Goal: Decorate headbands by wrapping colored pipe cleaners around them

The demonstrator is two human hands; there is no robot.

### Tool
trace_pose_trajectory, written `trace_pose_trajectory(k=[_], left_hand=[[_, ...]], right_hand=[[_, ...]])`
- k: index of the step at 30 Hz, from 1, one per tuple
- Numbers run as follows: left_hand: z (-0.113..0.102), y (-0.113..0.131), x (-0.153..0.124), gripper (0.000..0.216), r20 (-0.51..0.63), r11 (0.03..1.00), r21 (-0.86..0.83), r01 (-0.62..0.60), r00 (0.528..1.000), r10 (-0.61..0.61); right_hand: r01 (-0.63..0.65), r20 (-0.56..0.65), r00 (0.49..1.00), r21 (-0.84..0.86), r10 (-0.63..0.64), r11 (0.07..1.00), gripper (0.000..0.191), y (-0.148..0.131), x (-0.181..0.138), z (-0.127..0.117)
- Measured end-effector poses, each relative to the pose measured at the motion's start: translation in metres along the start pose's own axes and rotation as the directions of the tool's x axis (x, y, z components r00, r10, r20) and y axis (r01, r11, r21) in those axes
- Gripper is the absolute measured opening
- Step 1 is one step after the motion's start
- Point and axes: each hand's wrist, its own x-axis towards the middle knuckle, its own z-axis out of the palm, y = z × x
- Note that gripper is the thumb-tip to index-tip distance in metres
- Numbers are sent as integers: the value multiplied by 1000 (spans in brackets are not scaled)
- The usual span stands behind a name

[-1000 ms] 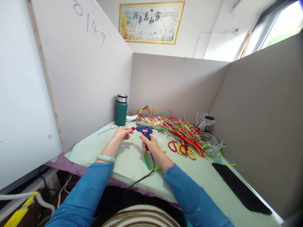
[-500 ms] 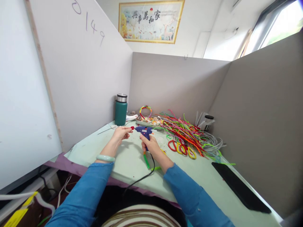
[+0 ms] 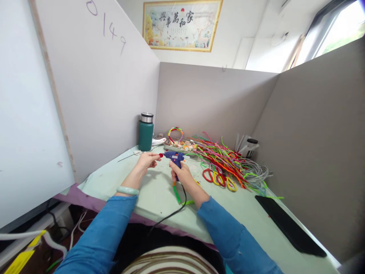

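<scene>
My right hand [image 3: 181,173] is closed round the handle of a blue hot glue gun [image 3: 174,156], with a white glue stick poking out of its back end. The nozzle points left, at a small red piece [image 3: 161,155]. That piece is pinched between the fingertips of my left hand [image 3: 148,161]; its exact kind is too small to tell. Nozzle and red piece are very close, and I cannot tell if they touch. Below the gun, a green and orange fuzzy strip [image 3: 176,193] lies on the table, partly hidden by my right hand.
A green bottle [image 3: 145,133] stands at the back left. Behind the gun are a tray [image 3: 168,147] of small pieces and a colourful hoop [image 3: 170,132]. Pipe cleaners [image 3: 222,156] heap at right, near scissors [image 3: 219,179]. A black slab [image 3: 288,224] lies at the right edge. The gun's cord [image 3: 168,217] runs toward me.
The glue gun has shifted very slightly up and to the right. The red piece in my left fingertips has turned a little and moved slightly right.
</scene>
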Motion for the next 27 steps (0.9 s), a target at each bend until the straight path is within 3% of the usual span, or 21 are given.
trace_pose_trajectory(k=[8, 16, 27], left_hand=[[-3, 1, 1, 37, -53, 999, -39, 0, 999, -2], [0, 3, -1, 35, 7, 999, -26, 31, 1000, -31], [-3, -1, 3, 36, -26, 998, -62, 16, 1000, -18]], right_hand=[[21, 17, 1000, -33, -20, 999, 36, 0, -3, 1], [5, 28, 1000, -52, -4, 999, 37, -1, -1, 1], [38, -9, 999, -66, -39, 997, 37, 2, -1, -1]])
